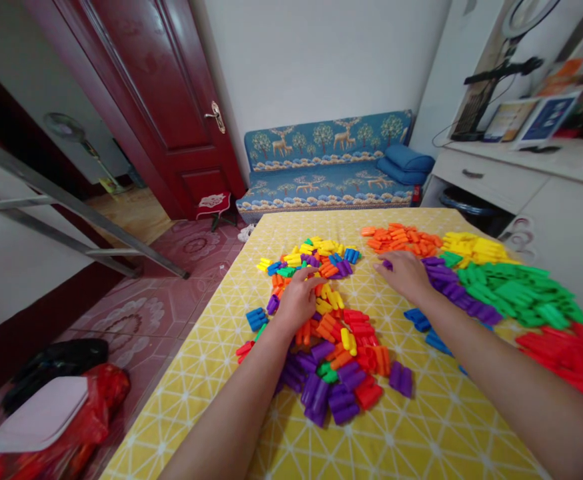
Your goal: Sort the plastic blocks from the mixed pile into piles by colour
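Observation:
My left hand (pixel 297 300) is over a mixed heap of small plastic pieces shaped like joined tubes, its fingers apart and reaching among orange and yellow ones (pixel 329 299). What lies under the palm is hidden. Purple pieces (pixel 315 393) gather at the near end of this heap, while blue ones (pixel 256 319) lie by its left side. My right hand (pixel 402 270) is closed at the fingertips around a purple piece (pixel 387 265), of which only a little shows. It hovers between the mixed heap and a purple pile (pixel 454 287).
Single-colour piles stand on the right of the yellow patterned tablecloth (pixel 211 400): orange (pixel 401 239), yellow (pixel 474 247), green (pixel 521 293), red (pixel 569 360) and blue (pixel 436 340), partly behind my right forearm. A blue sofa (pixel 321 180) and white cabinet (pixel 531 193) are beyond.

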`<state>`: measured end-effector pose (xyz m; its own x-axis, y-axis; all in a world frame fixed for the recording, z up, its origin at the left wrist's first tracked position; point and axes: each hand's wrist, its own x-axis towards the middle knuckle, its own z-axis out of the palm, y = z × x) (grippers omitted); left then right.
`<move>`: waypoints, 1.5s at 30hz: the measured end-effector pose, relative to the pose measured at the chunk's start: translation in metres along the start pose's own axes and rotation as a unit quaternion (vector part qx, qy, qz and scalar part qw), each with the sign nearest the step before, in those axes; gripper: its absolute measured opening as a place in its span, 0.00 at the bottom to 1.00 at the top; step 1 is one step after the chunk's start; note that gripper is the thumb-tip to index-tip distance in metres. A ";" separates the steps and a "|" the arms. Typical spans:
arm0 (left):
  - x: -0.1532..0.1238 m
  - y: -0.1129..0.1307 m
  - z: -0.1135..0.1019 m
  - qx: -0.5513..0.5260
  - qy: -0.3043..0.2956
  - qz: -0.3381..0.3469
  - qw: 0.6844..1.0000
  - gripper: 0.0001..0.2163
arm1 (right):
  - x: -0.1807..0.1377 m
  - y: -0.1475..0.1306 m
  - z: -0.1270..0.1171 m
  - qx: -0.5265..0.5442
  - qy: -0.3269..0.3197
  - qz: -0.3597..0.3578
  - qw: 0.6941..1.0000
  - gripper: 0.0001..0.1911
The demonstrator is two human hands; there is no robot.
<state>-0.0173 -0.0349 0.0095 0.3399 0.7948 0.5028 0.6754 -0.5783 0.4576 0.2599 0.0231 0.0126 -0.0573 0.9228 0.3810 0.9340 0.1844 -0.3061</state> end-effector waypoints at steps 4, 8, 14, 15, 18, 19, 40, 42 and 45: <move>0.000 -0.001 0.000 -0.001 -0.001 0.002 1.000 0.21 | 0.001 0.007 -0.009 -0.099 -0.075 -0.006 0.992 0.14; 0.000 -0.001 0.000 0.000 -0.003 -0.005 1.000 0.21 | 0.009 0.010 -0.008 -0.118 -0.059 0.018 0.991 0.16; 0.001 -0.001 0.000 -0.019 0.003 -0.003 1.000 0.20 | 0.019 0.012 -0.003 -0.124 -0.076 0.060 0.988 0.19; 0.001 -0.001 0.000 -0.024 0.004 -0.002 1.000 0.20 | 0.016 0.007 -0.004 -0.112 -0.060 0.051 0.991 0.19; 0.001 0.000 -0.001 -0.040 0.007 0.010 0.999 0.21 | -0.003 -0.024 -0.005 0.015 -0.010 -0.018 1.000 0.15; 0.002 0.000 -0.002 -0.046 0.008 0.013 0.999 0.21 | -0.011 -0.038 -0.003 0.086 -0.006 -0.035 0.996 0.14; -0.002 -0.001 -0.008 -0.114 -0.048 -0.032 0.992 0.16 | -0.046 -0.088 0.015 0.497 0.000 0.068 0.865 0.13; -0.003 -0.002 -0.008 -0.104 -0.045 -0.044 0.993 0.15 | -0.025 -0.068 0.007 0.524 0.065 0.151 0.836 0.13; -0.003 -0.003 -0.007 -0.087 -0.035 -0.042 0.995 0.13 | 0.014 -0.031 -0.004 0.534 0.149 0.281 0.783 0.12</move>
<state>-0.0252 -0.0365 0.0118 0.3354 0.8490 0.4083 0.5813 -0.5275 0.6195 0.2317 0.0294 0.0307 0.4915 0.8687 0.0620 -0.0548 0.1019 -0.9933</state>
